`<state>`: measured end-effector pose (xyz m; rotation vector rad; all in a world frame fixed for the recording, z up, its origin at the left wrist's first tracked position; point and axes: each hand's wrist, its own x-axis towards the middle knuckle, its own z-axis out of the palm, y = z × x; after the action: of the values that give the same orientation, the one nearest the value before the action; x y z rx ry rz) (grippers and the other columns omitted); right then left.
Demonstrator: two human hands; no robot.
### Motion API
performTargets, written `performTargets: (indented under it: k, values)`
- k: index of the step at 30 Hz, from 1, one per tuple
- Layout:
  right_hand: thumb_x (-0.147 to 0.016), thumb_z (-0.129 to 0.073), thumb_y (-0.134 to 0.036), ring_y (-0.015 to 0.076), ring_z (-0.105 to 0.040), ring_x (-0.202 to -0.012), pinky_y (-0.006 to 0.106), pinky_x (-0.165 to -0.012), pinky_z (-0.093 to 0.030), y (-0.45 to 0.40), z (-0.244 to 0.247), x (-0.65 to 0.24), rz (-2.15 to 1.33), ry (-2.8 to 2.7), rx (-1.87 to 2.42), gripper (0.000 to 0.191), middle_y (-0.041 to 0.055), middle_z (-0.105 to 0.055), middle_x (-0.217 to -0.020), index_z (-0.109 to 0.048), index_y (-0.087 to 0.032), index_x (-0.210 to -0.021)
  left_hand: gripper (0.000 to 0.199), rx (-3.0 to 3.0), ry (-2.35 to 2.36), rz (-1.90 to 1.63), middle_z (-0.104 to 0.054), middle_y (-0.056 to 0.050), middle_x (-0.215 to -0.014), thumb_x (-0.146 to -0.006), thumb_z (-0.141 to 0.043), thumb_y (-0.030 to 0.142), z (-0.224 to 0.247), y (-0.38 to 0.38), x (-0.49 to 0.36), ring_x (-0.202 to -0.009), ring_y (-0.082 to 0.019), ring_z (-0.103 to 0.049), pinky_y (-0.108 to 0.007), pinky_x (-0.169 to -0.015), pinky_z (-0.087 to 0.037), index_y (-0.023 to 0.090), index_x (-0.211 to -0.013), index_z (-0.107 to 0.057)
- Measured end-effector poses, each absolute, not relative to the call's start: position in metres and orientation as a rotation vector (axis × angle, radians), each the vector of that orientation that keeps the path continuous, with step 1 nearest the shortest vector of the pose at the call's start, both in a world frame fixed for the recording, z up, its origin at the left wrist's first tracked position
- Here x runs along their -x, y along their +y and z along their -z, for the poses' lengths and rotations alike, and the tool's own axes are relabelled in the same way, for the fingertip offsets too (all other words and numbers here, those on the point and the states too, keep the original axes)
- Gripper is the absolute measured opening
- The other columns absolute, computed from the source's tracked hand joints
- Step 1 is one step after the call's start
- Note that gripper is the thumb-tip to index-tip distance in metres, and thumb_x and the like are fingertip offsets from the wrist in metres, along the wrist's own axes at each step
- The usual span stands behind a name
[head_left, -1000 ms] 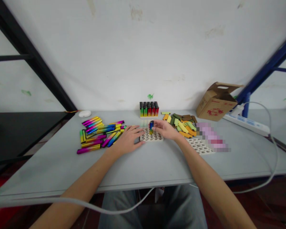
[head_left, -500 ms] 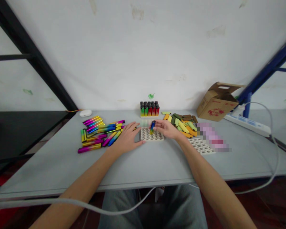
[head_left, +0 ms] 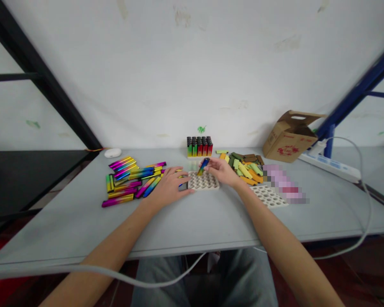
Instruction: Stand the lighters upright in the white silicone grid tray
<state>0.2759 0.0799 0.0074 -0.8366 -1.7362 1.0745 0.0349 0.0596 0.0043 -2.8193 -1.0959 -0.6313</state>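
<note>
Right hand [head_left: 222,172] grasps a blue-and-yellow metallic lighter casing [head_left: 204,166] between thumb and fingers, tilted, over the far edge of a pale perforated tray [head_left: 213,186]; contact with the tray cannot be confirmed. The casing is judged light, stiff and slippery, with its flat sides the surest hold. Left hand [head_left: 169,186] lies open, unclenched, its fingertips [head_left: 184,174] at the tray's left edge, right of loose rainbow-finish casings [head_left: 124,184] on the worktop [head_left: 83,221].

Held lighter [head_left: 203,166]: blue, green and yellow bands. Loose lighters [head_left: 128,184]: metallic magenta, gold and blue gradients. Standing lighters [head_left: 199,149]: green-to-red bodies, black tops.
</note>
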Motion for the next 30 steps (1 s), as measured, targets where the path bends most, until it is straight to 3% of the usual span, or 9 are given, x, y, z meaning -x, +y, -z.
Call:
performTargets:
  k: [12, 30]
  values:
    - [-0.081, -0.061, -0.029, 0.0189, -0.065, -0.088, 0.032, -0.082, -0.052, 0.087, -0.001, -0.26, -0.958, -1.722, 0.9, 0.024, 0.0079, -0.07, -0.097, -0.066, -0.015, -0.099, 0.03, 2.951, -0.973, 0.53, -0.066, -0.004, -0.12, -0.089, -0.06, 0.041, -0.004, 0.06, -0.036, -0.124, -0.028, -0.045, -0.05, -0.106, -0.032, 0.031, -0.115, -0.068]
    - [-0.087, -0.052, -0.022, 0.017, -0.056, -0.067, 0.028, -0.064, -0.043, 0.083, -0.007, -0.267, -0.463, -2.061, 1.038, 0.009, 0.0046, -0.064, -0.075, -0.059, -0.017, -0.088, 0.03, 2.963, -1.014, 0.554, -0.068, -0.004, -0.112, -0.087, -0.062, 0.043, -0.007, 0.058, -0.037, -0.121, -0.028, -0.046, -0.047, -0.104, -0.033, 0.028, -0.112, -0.069]
